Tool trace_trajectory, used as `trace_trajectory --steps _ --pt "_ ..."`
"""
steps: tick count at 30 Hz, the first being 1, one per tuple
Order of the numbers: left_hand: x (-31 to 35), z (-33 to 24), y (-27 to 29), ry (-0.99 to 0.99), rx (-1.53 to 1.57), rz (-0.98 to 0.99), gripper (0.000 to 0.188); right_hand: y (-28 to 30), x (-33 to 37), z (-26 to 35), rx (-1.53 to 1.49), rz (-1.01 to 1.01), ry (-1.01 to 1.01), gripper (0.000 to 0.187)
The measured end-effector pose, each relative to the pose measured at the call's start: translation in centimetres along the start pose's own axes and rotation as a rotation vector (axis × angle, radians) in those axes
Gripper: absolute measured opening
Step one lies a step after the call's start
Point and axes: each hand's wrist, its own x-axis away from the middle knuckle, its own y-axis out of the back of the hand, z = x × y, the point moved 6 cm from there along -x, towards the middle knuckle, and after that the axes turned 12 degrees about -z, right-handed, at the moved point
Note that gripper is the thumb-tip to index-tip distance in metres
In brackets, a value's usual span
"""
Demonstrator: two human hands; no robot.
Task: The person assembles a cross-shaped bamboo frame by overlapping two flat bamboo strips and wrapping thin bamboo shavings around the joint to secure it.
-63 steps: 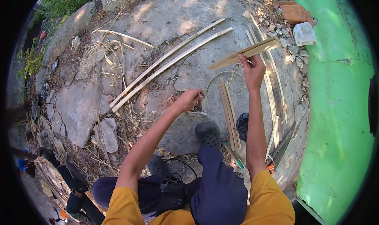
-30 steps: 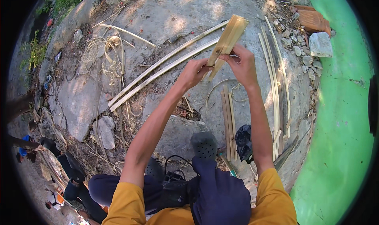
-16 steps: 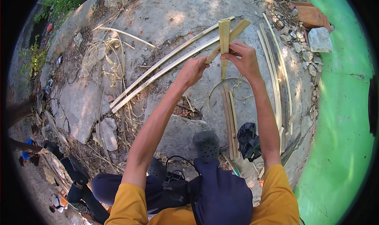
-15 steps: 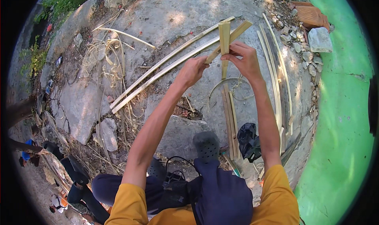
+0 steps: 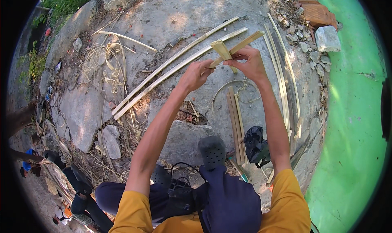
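Two flat, pale bamboo strips cross each other in front of me. The longer crosswise bamboo strip (image 5: 249, 39) slants up to the right, its lower left end pinched in my left hand (image 5: 197, 75). Over it lies the second bamboo strip (image 5: 221, 49), tilted with its wider end up and to the left. My right hand (image 5: 249, 63) is closed near the crossing, thumb and fingertips pinching there. Which of the two strips the right fingers grip, or both, is partly hidden by the fingers.
Long split strips (image 5: 179, 63) lie on the broken concrete, with more strips (image 5: 281, 81) to the right. Curled shavings (image 5: 110, 61) lie at left. A black plastic bag (image 5: 256, 145) sits by my right forearm. Stones (image 5: 328, 39) line the green surface (image 5: 355, 110). Another person's legs (image 5: 81, 188) show at lower left.
The second strip has turned from nearly upright to a leftward tilt, its upper end dropping left. Both hands stay in almost the same place and keep their pinch.
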Motion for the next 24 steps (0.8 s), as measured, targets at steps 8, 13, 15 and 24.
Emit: trace_trajectory --steps 8,13,15,24 --pt "-1.7 -3.6 -0.4 -0.028 0.17 -0.062 0.033 0.4 -0.5 -0.7 -0.009 0.068 -0.101 0.035" --pt "-2.0 -1.7 -1.0 -0.155 0.075 -0.003 0.024 -0.6 -0.4 0.0 -0.08 0.058 -0.14 0.037" --pt "-2.2 -1.6 -1.5 -0.125 0.065 0.028 0.024 -0.2 -0.4 0.1 -0.044 0.021 -0.102 0.036" --pt "-2.3 -4.2 -1.7 -0.034 0.232 0.052 0.031 0.0 -0.3 -0.9 0.003 -0.021 -0.046 0.032"
